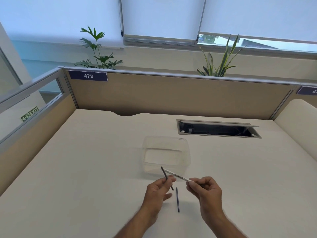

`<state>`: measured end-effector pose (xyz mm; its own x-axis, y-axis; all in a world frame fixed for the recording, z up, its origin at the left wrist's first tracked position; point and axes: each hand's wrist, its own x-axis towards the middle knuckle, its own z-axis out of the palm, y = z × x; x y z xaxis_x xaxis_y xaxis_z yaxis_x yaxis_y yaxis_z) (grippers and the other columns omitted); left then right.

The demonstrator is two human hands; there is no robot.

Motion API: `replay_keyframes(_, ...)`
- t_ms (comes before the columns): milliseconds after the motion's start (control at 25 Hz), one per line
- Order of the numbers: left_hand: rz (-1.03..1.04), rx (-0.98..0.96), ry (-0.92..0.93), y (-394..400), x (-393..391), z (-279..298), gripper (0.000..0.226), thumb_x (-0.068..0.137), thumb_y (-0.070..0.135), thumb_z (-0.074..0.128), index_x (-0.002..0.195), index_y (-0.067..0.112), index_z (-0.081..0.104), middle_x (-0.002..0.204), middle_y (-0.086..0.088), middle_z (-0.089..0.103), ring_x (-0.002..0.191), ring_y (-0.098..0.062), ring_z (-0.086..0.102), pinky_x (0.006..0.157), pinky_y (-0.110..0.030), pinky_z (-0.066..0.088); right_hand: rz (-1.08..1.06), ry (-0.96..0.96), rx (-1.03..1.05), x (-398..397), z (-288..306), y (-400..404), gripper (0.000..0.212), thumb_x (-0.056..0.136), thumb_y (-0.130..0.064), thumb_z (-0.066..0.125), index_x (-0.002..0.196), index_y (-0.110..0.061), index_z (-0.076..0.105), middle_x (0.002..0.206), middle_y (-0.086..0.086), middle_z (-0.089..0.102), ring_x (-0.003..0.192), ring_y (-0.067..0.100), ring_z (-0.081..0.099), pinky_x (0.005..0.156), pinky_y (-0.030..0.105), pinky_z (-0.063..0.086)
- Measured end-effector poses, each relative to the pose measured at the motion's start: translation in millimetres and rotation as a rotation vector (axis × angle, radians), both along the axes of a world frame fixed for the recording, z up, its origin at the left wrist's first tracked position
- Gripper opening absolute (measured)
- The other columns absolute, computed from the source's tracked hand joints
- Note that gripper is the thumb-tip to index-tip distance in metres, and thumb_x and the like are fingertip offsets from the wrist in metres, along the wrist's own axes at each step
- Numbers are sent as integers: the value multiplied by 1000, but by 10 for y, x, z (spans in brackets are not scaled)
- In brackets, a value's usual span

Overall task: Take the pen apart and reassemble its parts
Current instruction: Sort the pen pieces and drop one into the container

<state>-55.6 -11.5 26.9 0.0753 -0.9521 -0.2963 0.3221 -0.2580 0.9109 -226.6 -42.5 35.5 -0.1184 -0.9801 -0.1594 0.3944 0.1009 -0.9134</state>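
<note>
My right hand pinches one end of the white pen barrel, which points up and to the left. My left hand holds a thin dark pen part between thumb and fingers, tilted, with its top end close to the barrel's far end. A second thin dark rod, the refill, lies loose on the cream desk between my two hands. Both hands hover a little above the desk surface.
A clear plastic container stands on the desk just beyond my hands. An open cable hatch is set into the desk at the back right. Beige partition panels wall the desk at the back and left.
</note>
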Motion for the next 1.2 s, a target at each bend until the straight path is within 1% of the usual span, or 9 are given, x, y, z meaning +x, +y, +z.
replay_keyframes(120,16,6,101,-15,-57,46,26,85,34,66,104,20,76,102,-2,74,101,-12,66,90,-38,56,106,123,3,38,-75,83,34,71,20,74,65,-9,58,74,18,72,68,30,71,60,32,61)
replay_keyframes(240,48,-26,114,-40,-53,78,27,84,34,65,102,16,77,90,-3,71,91,-13,66,86,-36,58,232,339,-16,62,-66,107,31,69,13,80,65,-13,64,72,15,73,62,27,70,58,31,57)
replay_keyframes(320,75,-56,92,-51,-51,98,26,81,32,68,97,14,78,87,-6,72,88,-15,67,82,-33,58,292,454,-25,89,-28,100,27,69,9,81,69,-13,66,71,11,72,59,25,68,57,31,54)
replay_keyframes(480,151,-152,-79,-59,-49,146,11,84,24,71,88,18,80,91,-3,76,91,-20,71,81,-32,59,212,694,-131,154,129,55,18,72,-12,85,81,-24,74,82,-5,77,74,9,72,65,23,56)
replay_keyframes(600,154,-284,-331,-56,-44,168,13,87,18,71,84,27,80,95,10,74,93,-12,70,84,-32,57,193,709,-267,247,316,18,15,73,-24,86,85,-28,77,83,-8,76,78,8,71,64,21,58)
replay_keyframes(760,206,-378,-550,-57,-52,170,25,85,8,71,85,33,79,96,12,71,91,-7,68,74,-28,58,210,768,-335,401,449,-56,15,72,-17,86,81,-26,79,79,-8,75,75,10,72,64,25,60)
replay_keyframes(920,220,-424,-591,-82,-28,185,23,85,9,73,93,30,79,98,12,71,92,-8,68,74,-29,58,237,770,-327,449,449,-122,12,75,-10,84,78,-21,81,78,-3,76,73,11,73,65,33,62)
replay_keyframes(1040,222,-429,-600,-100,32,168,19,82,14,77,95,28,78,99,11,71,92,-8,69,75,-30,59,245,728,-353,441,485,-157,13,79,-11,81,82,-23,80,77,-6,78,73,11,74,66,25,61)
replay_keyframes(1200,361,-335,-577,-175,150,137,25,75,3,81,77,27,76,79,13,75,78,-5,70,71,-32,61,192,776,-386,401,561,-402,17,83,-11,78,95,-23,78,83,-9,78,77,5,73,72,18,59)
